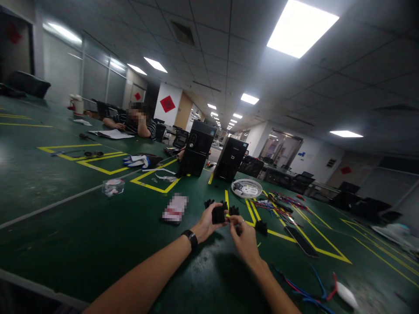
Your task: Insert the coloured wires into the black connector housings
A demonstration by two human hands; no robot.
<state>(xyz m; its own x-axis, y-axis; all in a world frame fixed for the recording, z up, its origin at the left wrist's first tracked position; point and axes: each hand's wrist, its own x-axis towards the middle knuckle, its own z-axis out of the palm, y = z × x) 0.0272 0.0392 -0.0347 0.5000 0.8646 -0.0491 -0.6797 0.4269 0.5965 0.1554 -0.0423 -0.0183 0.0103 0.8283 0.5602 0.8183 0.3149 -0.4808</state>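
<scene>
My left hand [206, 223] is closed round a black block-like part [218, 214], held up just above the green table. A dark watch band sits on that wrist. At the right side of the block, my right hand [242, 237] pinches a small yellow piece [228, 215] between thumb and fingers. Whether the yellow piece is joined to the block I cannot tell. Similar dark pieces lie behind and beside the hands, among them a jagged black piece [261, 226] to the right. A phone [175, 208], partly blurred out, lies left of my left hand.
Two black computer towers [198, 148] stand behind the hands. Right of them are a white basket [246, 188] and bundles of coloured wires [283, 204]. A dark flat panel [301, 241] and blue-red wires [312, 290] lie nearer. At far left sits another person [144, 124].
</scene>
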